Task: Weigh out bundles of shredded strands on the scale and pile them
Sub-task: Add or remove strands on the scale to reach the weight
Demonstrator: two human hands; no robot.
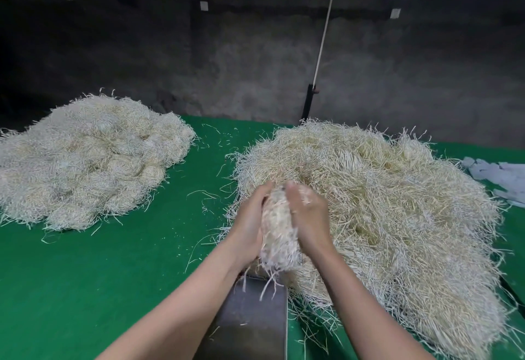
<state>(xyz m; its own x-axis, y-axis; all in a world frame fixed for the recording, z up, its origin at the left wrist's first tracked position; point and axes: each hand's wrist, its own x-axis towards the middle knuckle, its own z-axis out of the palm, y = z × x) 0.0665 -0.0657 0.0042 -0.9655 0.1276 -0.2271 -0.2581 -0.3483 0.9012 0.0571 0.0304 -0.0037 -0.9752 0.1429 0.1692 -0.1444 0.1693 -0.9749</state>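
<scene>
Gathering step: left hand (248, 224), right hand (311, 217) clasp strand bundle (277, 234), fingers (265, 190) curled round it, loose heap (392, 203) beyond fingers. Next, likely: lower onto scale pan (252, 320) below fingers, release gently.

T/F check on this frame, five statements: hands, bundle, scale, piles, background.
1. The left hand and right hand hold one bundle between them. True.
2. The bundle lies flat on the scale plate. False: it is held above the plate, and only loose strand ends dangle toward it.
3. The table cover is green. True.
4. Only one pile of strands is on the table. False: there are two, the left pile and the right heap, with bare cover between them.
5. A red rope hangs behind the table. False: the rope is white.
</scene>
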